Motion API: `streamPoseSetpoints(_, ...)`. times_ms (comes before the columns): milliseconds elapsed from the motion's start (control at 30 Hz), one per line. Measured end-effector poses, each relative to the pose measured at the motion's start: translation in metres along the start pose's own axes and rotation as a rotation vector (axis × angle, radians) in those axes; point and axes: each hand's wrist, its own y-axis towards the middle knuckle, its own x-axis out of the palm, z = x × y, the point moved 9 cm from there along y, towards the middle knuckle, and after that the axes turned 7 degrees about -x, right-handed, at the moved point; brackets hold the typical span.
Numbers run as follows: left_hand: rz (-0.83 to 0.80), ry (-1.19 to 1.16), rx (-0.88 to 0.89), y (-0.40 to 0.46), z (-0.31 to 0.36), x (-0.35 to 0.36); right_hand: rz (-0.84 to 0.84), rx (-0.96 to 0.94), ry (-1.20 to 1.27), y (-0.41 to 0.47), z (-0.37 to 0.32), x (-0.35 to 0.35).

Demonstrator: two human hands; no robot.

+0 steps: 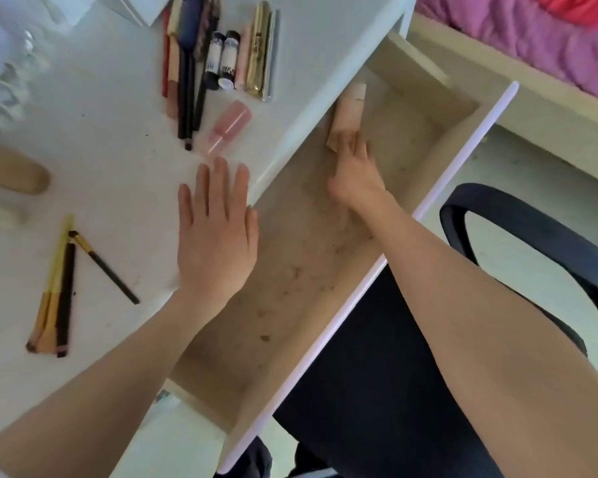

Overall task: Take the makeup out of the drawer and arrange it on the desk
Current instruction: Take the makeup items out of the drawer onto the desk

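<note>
Both forearms stretch out below me. Flat, fingers straight, my left hand (218, 232) rests on the desk (111, 139). Reaching into the drawer (301, 270), my right hand (354, 170) touches the beige tube (347, 115); whether the fingers have closed I cannot tell. Best grip mid-body, lift clear of the desk edge, and lay it by the pink bottle (229, 125), beside the pencil row (187, 63).

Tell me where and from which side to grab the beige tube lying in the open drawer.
Grip the beige tube across its mid-body, coming from above. It lies flat on the drawer floor, so only its top and long sides are free. The right hand already touches its near, flat end; the cap points away.
</note>
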Motion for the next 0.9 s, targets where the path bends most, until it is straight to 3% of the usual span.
streamPoseSetpoints(267,0.053,0.014,-0.017,0.001,0.0,0.0,0.081,-0.063,-0.124,0.029,-0.009,0.0)
streamPoseSetpoints(400,0.071,-0.004,-0.01,0.0,0.0,-0.001,0.268,0.01,-0.199,0.016,-0.01,0.004)
streamPoseSetpoints(567,0.053,-0.024,-0.007,0.001,0.0,0.001,0.396,0.258,0.042,0.019,0.018,-0.009)
streamPoseSetpoints(700,0.024,-0.028,-0.005,0.002,-0.002,0.004,0.261,0.328,0.108,0.017,0.02,0.008)
streamPoseSetpoints(767,0.021,-0.028,0.004,0.001,-0.002,0.005,0.194,0.378,0.268,0.008,0.021,0.02)
streamPoseSetpoints(900,0.0,-0.056,0.025,0.001,-0.002,0.004,0.227,0.485,0.528,-0.024,0.017,0.02)
